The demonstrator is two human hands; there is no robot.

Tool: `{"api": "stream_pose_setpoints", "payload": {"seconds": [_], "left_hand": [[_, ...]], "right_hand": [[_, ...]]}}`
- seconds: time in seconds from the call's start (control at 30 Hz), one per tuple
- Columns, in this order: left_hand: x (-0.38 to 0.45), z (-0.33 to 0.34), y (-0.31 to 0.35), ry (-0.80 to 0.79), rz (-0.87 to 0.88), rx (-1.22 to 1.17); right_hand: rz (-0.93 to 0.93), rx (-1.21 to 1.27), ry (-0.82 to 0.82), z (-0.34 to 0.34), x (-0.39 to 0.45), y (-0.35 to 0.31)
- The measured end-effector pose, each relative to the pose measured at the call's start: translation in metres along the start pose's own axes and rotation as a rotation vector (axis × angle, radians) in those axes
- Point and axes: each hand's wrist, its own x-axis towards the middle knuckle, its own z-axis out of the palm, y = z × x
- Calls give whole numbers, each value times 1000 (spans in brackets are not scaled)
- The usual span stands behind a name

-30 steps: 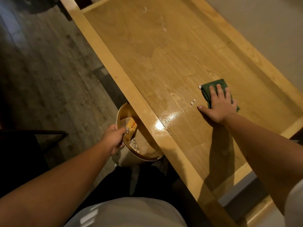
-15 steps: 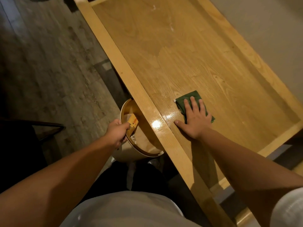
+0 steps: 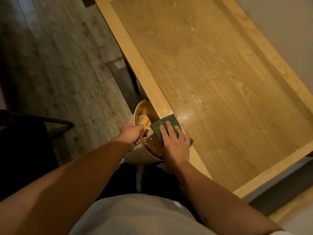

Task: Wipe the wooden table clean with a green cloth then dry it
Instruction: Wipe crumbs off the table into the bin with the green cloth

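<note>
Right hand (image 3: pixel 174 141) flat-fingered on green cloth (image 3: pixel 166 123) at table (image 3: pixel 220 82) edge; left hand (image 3: pixel 131 133) fingers grasping bin (image 3: pixel 144 155) rim

green cloth (image 3: pixel 162 124) half under the right hand (image 3: pixel 174 143), bin (image 3: pixel 144 155) contents blurred — table (image 3: pixel 220 82) cropped at top

A pale grey-white short-sleeved top (image 3: pixel 135 216) is worn over dark trousers (image 3: pixel 157 180), both forearms being left bare to the wrists.

Glossy grained wooden table (image 3: pixel 220 82); matt green cloth (image 3: pixel 163 123)
</note>
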Motion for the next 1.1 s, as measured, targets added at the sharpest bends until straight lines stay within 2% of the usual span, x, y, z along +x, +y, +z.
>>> {"api": "stream_pose_setpoints", "payload": {"seconds": [0.13, 0.23, 0.3, 0.37, 0.47, 0.53, 0.63, 0.67, 0.73, 0.77, 0.83, 1.0, 1.1], "left_hand": [[3, -3, -4, -1, 7, -6], [7, -5, -5, -11, -15, -12], [9, -7, -6, -34, -34, -32], [10, -10, -6, -48, -48, -54], [13, -10, -6, -53, -42, -57], [17, -10, -7, -45, -23, -43], [25, -11, -9, -15, -1, -28], [28, -11, -9, 3, 2, -30], [35, -11, -7, 33, 7, -39], [39, -10, -6, 43, 8, -44], [44, -10, -3, 57, 9, -63], [48, -11, 5, 53, 9, -86], [48, -13, 10, 42, 7, -81]], "right_hand": [[-207, 111, 55, -6, 2, 11], [-190, 434, 103, -25, 8, 18], [-30, 599, 160, -43, 17, 30], [221, 757, 235, -66, 32, 53], [514, 936, 399, -98, 59, 111], [617, 839, 463, -112, 73, 162], [725, 553, 483, -120, 88, 239], [739, 489, 428, -118, 92, 259], [753, 342, 203, -107, 103, 282], [745, 254, 96, -101, 108, 288], [685, 107, 19, -93, 119, 294], [605, 46, 49, -91, 146, 282], [477, 43, 53, -87, 153, 252]]}}
